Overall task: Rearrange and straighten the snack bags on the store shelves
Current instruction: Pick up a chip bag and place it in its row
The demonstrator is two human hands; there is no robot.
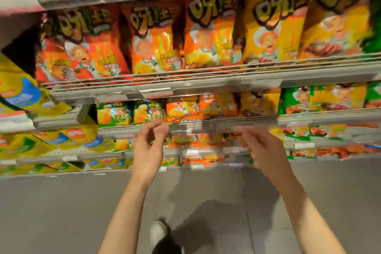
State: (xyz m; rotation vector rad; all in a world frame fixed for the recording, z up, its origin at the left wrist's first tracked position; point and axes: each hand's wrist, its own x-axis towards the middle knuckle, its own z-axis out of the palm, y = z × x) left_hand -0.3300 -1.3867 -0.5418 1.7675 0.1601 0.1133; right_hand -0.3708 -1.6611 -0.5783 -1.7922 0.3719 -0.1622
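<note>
Store shelves full of snack bags fill the upper view. The high shelf (206, 77) carries large red bags (90, 47), orange bags (152, 45) and yellow bags (272, 33), all upright. Below it stand smaller green bags (114, 114), orange bags (183, 108) and yellow bags (257, 105). My left hand (149, 146) hangs in front of the second shelf's edge, fingers loosely curled, holding nothing. My right hand (257, 146) is blurred, at the same height to the right, fingers loosely bent and apart from any bag.
A neighbouring shelf unit at the left holds yellow and blue bags (22, 93). Lower shelves carry more small bags (193, 140). Grey floor (61, 212) lies below, with my shoe (158, 231) on it.
</note>
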